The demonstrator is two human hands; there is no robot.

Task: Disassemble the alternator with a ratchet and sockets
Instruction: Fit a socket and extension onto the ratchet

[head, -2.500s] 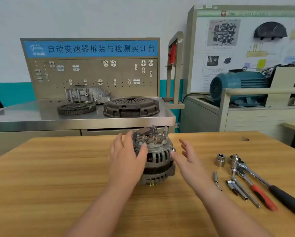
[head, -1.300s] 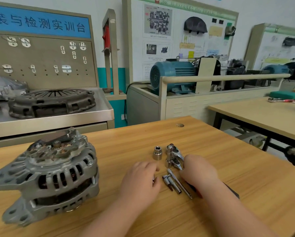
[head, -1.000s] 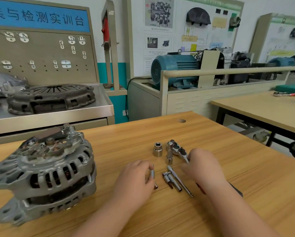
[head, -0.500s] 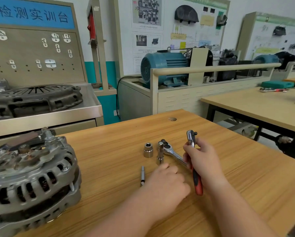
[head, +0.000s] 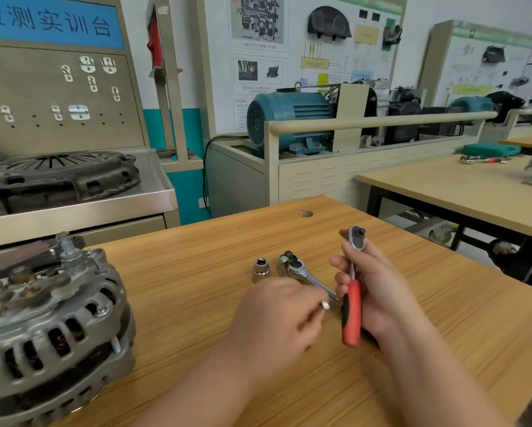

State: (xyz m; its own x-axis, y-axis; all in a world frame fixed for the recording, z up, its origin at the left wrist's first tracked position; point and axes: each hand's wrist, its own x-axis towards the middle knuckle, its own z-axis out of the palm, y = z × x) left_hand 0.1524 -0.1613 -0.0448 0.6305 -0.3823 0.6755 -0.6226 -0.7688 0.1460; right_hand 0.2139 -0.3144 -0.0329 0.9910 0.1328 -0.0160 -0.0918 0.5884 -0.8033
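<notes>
Gripping red ratchet (head: 351, 309), R hand (head: 378, 291); L hand (head: 277, 318) pinches small piece (head: 324, 305), covers 2nd ratchet (head: 298, 268) by socket (head: 261, 269).

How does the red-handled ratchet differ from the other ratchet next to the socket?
The red-handled ratchet stands upright off the table, gripped in the right hand; the other ratchet lies flat on the wood. The held one shows a red grip; the lying one shows only its head and bare metal shank, its handle end being hidden. Both have shiny chrome heads.
</notes>
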